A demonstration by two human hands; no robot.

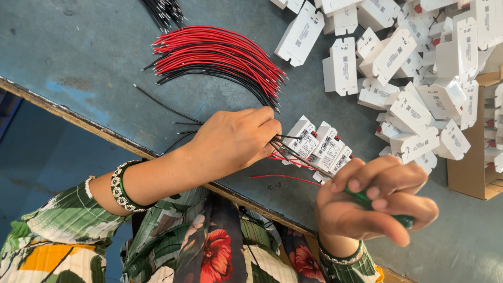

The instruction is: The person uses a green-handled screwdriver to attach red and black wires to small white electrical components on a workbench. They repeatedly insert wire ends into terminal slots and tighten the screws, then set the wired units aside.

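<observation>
While your left hand pinches thin black wires, fingers clamped just left of the small white modules, your right hand grips a green-handled screwdriver below them. The wires look light and floppy; hold near their stripped ends.

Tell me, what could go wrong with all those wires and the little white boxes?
The left hand pinches several thin black wires at once, so one might slip loose. The right hand holds a green-handled screwdriver whose metal shaft lies across the row of white boxes; it could slide off and poke a finger. The red and black wire bundle lies loose, so strands may tangle.
</observation>
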